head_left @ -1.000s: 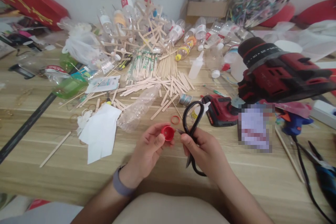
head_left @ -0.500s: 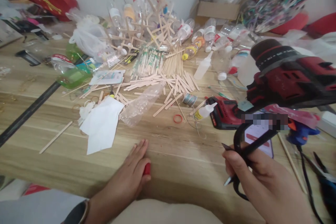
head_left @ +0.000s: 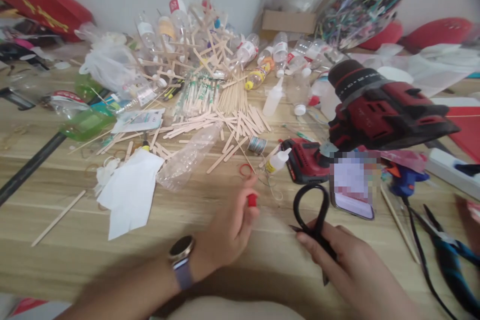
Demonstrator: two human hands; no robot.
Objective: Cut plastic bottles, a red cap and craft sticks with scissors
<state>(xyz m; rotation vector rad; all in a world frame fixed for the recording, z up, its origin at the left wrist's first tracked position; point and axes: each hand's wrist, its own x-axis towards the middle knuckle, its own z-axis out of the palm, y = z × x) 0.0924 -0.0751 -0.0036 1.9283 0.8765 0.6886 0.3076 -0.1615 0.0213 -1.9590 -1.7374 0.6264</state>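
My left hand [head_left: 227, 227], with a watch [head_left: 182, 250] on its wrist, is raised over the front of the table. Its thumb and fingers pinch a small red bottle cap [head_left: 252, 200]. To the right, my right hand [head_left: 360, 265] grips black-handled scissors [head_left: 323, 220], with a handle loop standing up and the short dark blade tips poking out beside the thumb. My palm and fingers hide part of the scissors. A red rubber band [head_left: 246, 170] lies just beyond my left fingertips, near a clear crushed plastic bottle [head_left: 187, 160].
A red power drill [head_left: 386, 110] stands at right, beside a phone [head_left: 352, 185], a blue glue gun [head_left: 407, 180] and pliers [head_left: 446, 255]. Wooden sticks [head_left: 240, 125] and plastic bottles [head_left: 280, 50] crowd the back. White paper [head_left: 131, 200] lies left, near a black bar [head_left: 33, 165].
My left hand has lifted off the tabletop and moved right with the red cap. The scissors have turned and come nearer to it. The view has shifted rightward.
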